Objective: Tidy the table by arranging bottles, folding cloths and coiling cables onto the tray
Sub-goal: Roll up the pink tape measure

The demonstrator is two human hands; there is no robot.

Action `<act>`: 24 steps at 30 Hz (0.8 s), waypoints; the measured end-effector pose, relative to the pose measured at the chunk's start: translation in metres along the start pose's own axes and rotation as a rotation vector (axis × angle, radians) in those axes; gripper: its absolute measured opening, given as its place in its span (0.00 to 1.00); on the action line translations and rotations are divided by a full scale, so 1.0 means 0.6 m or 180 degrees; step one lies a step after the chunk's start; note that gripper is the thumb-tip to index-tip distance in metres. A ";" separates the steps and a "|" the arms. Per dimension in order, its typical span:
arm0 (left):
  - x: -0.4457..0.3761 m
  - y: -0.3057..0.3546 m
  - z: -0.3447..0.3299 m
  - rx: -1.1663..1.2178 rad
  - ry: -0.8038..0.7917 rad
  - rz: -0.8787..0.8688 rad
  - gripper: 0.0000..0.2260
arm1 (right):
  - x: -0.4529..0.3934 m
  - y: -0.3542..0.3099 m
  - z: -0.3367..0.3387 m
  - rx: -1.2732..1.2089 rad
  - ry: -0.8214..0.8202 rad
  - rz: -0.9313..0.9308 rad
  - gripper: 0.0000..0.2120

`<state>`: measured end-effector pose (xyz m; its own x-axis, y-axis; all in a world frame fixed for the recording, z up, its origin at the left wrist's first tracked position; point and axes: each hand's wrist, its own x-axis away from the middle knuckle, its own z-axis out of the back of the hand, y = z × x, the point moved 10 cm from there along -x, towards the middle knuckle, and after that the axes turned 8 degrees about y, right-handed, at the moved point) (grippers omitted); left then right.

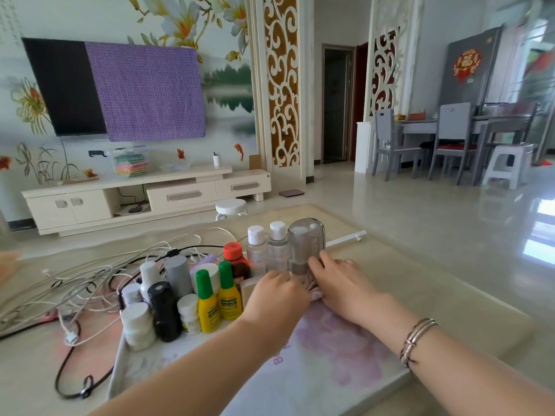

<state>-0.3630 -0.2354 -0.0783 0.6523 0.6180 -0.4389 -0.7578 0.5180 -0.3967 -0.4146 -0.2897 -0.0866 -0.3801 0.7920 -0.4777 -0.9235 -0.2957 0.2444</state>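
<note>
Behind the bottles [192, 298], both hands [277, 295] [339, 280] pinch something hidden; grip unclear.

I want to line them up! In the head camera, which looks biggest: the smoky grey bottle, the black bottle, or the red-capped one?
1. Smoky grey bottle
2. Black bottle, though nearer the camera
3. Red-capped bottle, partly hidden

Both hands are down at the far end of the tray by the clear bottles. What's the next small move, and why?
Probably nudge the smoky grey bottle snug against the two clear white-capped bottles. The right hand touches its base and the left hand sits beside it, so that row looks nearly set. The cables lie uncoiled off the tray.
</note>
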 end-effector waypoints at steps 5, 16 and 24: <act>-0.017 -0.004 -0.001 0.0107 -0.0198 0.0175 0.16 | 0.015 0.002 0.036 -0.0470 -0.0292 0.0044 0.20; -0.015 -0.005 -0.013 -0.0020 -0.0799 0.0340 0.13 | 0.036 0.018 0.016 -0.0731 -0.0185 -0.0120 0.09; -0.017 -0.003 0.007 0.0081 -0.0177 0.0060 0.19 | 0.016 0.012 0.009 -0.0267 -0.0133 -0.0261 0.09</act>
<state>-0.3683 -0.2403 -0.0697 0.6363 0.6594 -0.4005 -0.7707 0.5204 -0.3678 -0.4245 -0.2815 -0.0846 -0.3021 0.8364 -0.4573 -0.9532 -0.2712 0.1338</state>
